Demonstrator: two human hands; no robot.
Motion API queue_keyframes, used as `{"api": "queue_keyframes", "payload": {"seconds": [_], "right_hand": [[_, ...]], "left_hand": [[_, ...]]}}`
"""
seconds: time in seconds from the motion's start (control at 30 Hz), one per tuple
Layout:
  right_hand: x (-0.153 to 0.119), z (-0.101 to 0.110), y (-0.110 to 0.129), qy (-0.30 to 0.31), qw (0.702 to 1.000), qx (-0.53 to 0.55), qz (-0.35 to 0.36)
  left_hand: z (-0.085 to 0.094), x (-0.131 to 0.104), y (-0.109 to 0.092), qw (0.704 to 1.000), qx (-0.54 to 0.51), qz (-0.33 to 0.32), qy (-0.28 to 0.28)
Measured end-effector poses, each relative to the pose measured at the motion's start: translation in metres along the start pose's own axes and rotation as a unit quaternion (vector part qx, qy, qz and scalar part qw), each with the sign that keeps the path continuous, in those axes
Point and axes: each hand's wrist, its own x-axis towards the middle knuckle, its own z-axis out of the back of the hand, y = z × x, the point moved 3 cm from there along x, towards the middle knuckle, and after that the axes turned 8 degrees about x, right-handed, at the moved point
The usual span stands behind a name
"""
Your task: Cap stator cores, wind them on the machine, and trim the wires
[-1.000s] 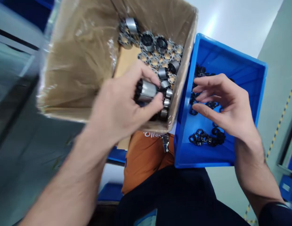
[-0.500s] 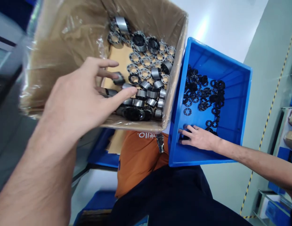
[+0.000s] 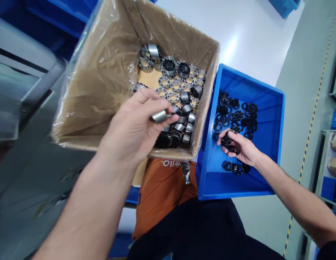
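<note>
My left hand (image 3: 130, 126) pinches a silver metal ring (image 3: 159, 116) between thumb and fingers, above the plastic-lined cardboard box (image 3: 89, 94). Below it in the box lie several more silver rings, some upright like a ring (image 3: 176, 86), others tipped on their sides; a few have black toothed pieces fitted on their ends. In the blue bin (image 3: 271, 126), my right hand (image 3: 245, 146) is closed around a bunch of black rings (image 3: 228, 142). More thin black toothed rings (image 3: 237, 115) are heaped on the bin floor around that hand.
Box and bin stand side by side at a white tabletop (image 3: 246, 32). Another blue container (image 3: 285, 7) is at its far edge. An orange apron (image 3: 162, 187) shows below the box. A grey metal frame (image 3: 43, 65) is at left, shelving (image 3: 333, 159) at right.
My left hand has closed on a silver ring and moved right within the box. My right hand has gathered black rings and lifted from the bin's near corner. The view has shifted somewhat.
</note>
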Motion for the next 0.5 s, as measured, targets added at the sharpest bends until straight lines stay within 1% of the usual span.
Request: {"api": "queue_keyframes", "payload": {"seconds": [0.07,0.1,0.13,0.2,0.27,0.3,0.37,0.43,0.5], "right_hand": [[-0.002,-0.012,0.016,-0.036,0.999,0.033,0.011],[-0.002,-0.019,0.026,-0.047,0.998,0.042,0.025],[-0.002,-0.027,0.035,-0.055,0.996,0.044,0.047],[-0.001,-0.043,0.057,-0.061,0.992,0.022,0.112],[0.001,-0.059,0.077,-0.072,0.977,-0.025,0.199],[0.003,-0.065,0.085,-0.086,0.965,-0.051,0.242],[0.005,-0.076,0.096,-0.109,0.940,-0.099,0.307],[0.007,-0.082,0.099,-0.109,0.926,-0.144,0.330],[0.008,-0.084,0.097,-0.099,0.923,-0.175,0.330]], "left_hand": [[-0.015,-0.002,0.004,0.996,-0.057,0.060,0.022],[-0.022,-0.004,0.005,0.993,-0.077,0.076,0.044],[-0.028,-0.007,0.004,0.990,-0.087,0.077,0.074],[-0.037,-0.016,0.001,0.984,-0.096,0.063,0.134],[-0.041,-0.026,-0.001,0.979,-0.090,0.032,0.182],[-0.042,-0.031,-0.002,0.976,-0.083,0.004,0.201],[-0.041,-0.040,-0.005,0.970,-0.057,-0.076,0.224],[-0.038,-0.045,-0.008,0.965,0.001,-0.145,0.219],[-0.036,-0.047,-0.010,0.961,0.065,-0.179,0.199]]}}
